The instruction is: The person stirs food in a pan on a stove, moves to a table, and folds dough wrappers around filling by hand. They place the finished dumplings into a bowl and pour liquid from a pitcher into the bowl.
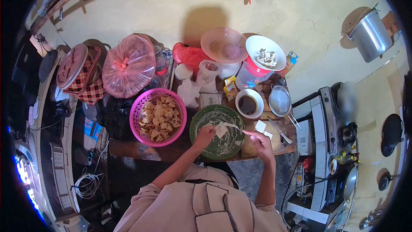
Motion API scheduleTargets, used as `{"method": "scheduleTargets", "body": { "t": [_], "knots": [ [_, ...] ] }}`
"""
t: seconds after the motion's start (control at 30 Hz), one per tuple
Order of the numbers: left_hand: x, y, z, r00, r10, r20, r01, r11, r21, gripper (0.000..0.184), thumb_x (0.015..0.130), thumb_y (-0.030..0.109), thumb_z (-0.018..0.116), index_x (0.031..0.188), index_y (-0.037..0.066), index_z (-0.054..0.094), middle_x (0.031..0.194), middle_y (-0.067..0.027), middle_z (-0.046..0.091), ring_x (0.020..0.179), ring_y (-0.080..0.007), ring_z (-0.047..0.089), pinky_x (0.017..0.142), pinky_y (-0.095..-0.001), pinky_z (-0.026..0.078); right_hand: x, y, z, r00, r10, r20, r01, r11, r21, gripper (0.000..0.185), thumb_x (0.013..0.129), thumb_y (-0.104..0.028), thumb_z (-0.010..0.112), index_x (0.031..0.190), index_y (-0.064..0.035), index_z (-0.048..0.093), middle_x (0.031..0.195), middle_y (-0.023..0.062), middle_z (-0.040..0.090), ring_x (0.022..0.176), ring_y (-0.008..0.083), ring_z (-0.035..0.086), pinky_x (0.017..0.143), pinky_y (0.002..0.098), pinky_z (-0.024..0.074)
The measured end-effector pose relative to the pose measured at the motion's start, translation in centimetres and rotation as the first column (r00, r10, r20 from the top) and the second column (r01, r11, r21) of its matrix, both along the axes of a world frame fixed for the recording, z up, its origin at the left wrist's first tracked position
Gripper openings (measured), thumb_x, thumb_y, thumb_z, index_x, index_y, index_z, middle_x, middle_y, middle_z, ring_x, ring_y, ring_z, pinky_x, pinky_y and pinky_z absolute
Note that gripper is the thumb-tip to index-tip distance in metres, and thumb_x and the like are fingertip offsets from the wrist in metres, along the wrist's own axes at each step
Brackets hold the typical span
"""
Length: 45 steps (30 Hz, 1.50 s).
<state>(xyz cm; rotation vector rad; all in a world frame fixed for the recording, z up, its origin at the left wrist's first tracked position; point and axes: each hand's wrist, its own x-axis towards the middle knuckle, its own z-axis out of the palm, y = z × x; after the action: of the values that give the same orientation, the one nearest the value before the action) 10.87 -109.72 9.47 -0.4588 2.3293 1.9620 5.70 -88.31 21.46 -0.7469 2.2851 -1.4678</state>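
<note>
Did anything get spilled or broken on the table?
I see nothing clearly spilled or broken. The green bowl just looks messy, its inside smeared white. The dark liquid sits inside its white bowl.

A: Specify the pale sheet [221, 130].
B: Thin, roughly square, suspended above the green bowl [193, 124].
A: And the slim utensil [233, 126]?
B: Light-toned, set aslant. Left end at the sheet, contact unclear; right end toward the bowl's right rim.
A: Bowl condition?
B: Round, upright, near side; whitish paste [219, 149] smeared inside.
</note>
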Motion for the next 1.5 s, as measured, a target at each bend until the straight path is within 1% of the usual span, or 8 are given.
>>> {"method": "scheduleTargets", "body": {
  "t": [0.33, 0.47, 0.67, 0.77, 1.0, 1.37, 1.47, 1.5],
  "knots": [
    [0.1, 0.3, 0.1, 0.997, 0.034, 0.063, -0.069, 0.703, 0.708, 0.029, 0.086, 0.016, 0.046, 0.107, -0.003, 0.052, 0.1, -0.0049, 0.056, 0.096, -0.0108, 0.048, 0.085, -0.0247, 0.034, 0.2, 0.1, -0.3, 0.988, -0.095, -0.124, 0.084, 0.993, -0.089, 0.022, 0.087, -0.017, 0.047, 0.103, -0.0102, 0.061, 0.089, 0.0106, 0.064, 0.079, 0.0184, 0.059, 0.071, 0.0279, 0.0435],
    [-0.1, 0.3, -0.5, 0.997, 0.078, 0.016, -0.062, 0.633, 0.772, 0.03, 0.086, 0.015, 0.045, 0.108, -0.004, 0.051, 0.1, -0.0054, 0.056, 0.098, -0.0118, 0.049, 0.089, -0.0257, 0.033, 0.6, 1.1, 0.4, 0.943, -0.165, -0.29, 0.214, 0.966, 0.147, 0.022, 0.085, -0.013, 0.047, 0.102, -0.0119, 0.061, 0.081, 0.0123, 0.062, 0.071, 0.0228, 0.06, 0.064, 0.0311, 0.044],
    [0.4, 0.5, -0.4, 0.982, 0.188, -0.021, -0.158, 0.878, 0.452, 0.028, 0.088, 0.021, 0.044, 0.105, 0.002, 0.056, 0.091, -0.0036, 0.058, 0.083, -0.0095, 0.051, 0.079, -0.0242, 0.039, 3.0, -0.1, 2.1, 0.941, -0.268, -0.207, 0.328, 0.874, 0.359, 0.023, 0.082, -0.009, 0.048, 0.1, -0.0139, 0.061, 0.077, 0.013, 0.061, 0.063, 0.0293, 0.057, 0.059, 0.0358, 0.0435],
    [0.1, 1.1, -1.4, 0.945, 0.259, -0.199, -0.162, 0.9, 0.404, 0.028, 0.089, 0.02, 0.044, 0.106, 0.001, 0.056, 0.087, -0.0039, 0.058, 0.08, -0.0097, 0.051, 0.076, -0.0243, 0.04, 2.7, -0.1, -0.9, 0.871, -0.15, -0.468, 0.293, 0.924, 0.248, 0.026, 0.081, -0.009, 0.048, 0.103, -0.0159, 0.06, 0.079, 0.0124, 0.061, 0.065, 0.0293, 0.056, 0.062, 0.0372, 0.0429],
    [0.1, 1.2, -1.2, 0.951, 0.253, -0.178, -0.19, 0.932, 0.31, 0.026, 0.087, 0.012, 0.044, 0.108, -0.001, 0.054, 0.088, -0.0084, 0.06, 0.085, -0.013, 0.054, 0.099, -0.0327, 0.023, 3.2, -0.9, -0.8, 0.876, -0.075, -0.476, 0.305, 0.852, 0.427, 0.025, 0.081, -0.009, 0.049, 0.103, -0.0146, 0.06, 0.083, 0.0113, 0.062, 0.063, 0.0298, 0.052, 0.061, 0.0356, 0.0391],
    [0.2, 2.6, 1.3, 0.901, 0.176, -0.396, -0.316, 0.892, -0.322, 0.029, 0.085, 0.006, 0.046, 0.114, 0.004, 0.051, 0.101, -0.0162, 0.058, 0.089, -0.0255, 0.058, 0.104, -0.0422, 0.01, 4.9, -3.9, -2.6, 0.916, -0.372, -0.146, 0.391, 0.911, 0.129, 0.023, 0.087, -0.011, 0.04, 0.103, -0.0061, 0.057, 0.092, 0.0143, 0.06, 0.087, 0.0271, 0.057, 0.075, 0.0342, 0.0428],
    [-0.1, 2.5, -0.3, 0.94, 0.197, -0.279, -0.27, 0.929, -0.253, 0.027, 0.085, 0.009, 0.045, 0.11, 0.001, 0.052, 0.096, -0.013, 0.06, 0.089, -0.0219, 0.057, 0.103, -0.0398, 0.018, 5.6, -4.9, -3.0, 0.913, -0.353, -0.204, 0.377, 0.921, 0.097, 0.026, 0.087, -0.01, 0.039, 0.108, -0.0055, 0.054, 0.096, 0.0154, 0.058, 0.09, 0.0289, 0.056, 0.078, 0.0356, 0.0414],
    [-0.3, 2.4, -0.3, 0.945, 0.274, -0.177, -0.275, 0.961, 0.015, 0.025, 0.085, 0.009, 0.045, 0.107, 0.0, 0.052, 0.094, -0.012, 0.061, 0.089, -0.0207, 0.057, 0.101, -0.0378, 0.022, 5.9, -5.2, -3.1, 0.913, -0.339, -0.227, 0.368, 0.925, 0.098, 0.027, 0.087, -0.01, 0.038, 0.11, -0.0056, 0.052, 0.097, 0.0157, 0.058, 0.089, 0.0301, 0.055, 0.077, 0.0364, 0.0409]
  ]
}}
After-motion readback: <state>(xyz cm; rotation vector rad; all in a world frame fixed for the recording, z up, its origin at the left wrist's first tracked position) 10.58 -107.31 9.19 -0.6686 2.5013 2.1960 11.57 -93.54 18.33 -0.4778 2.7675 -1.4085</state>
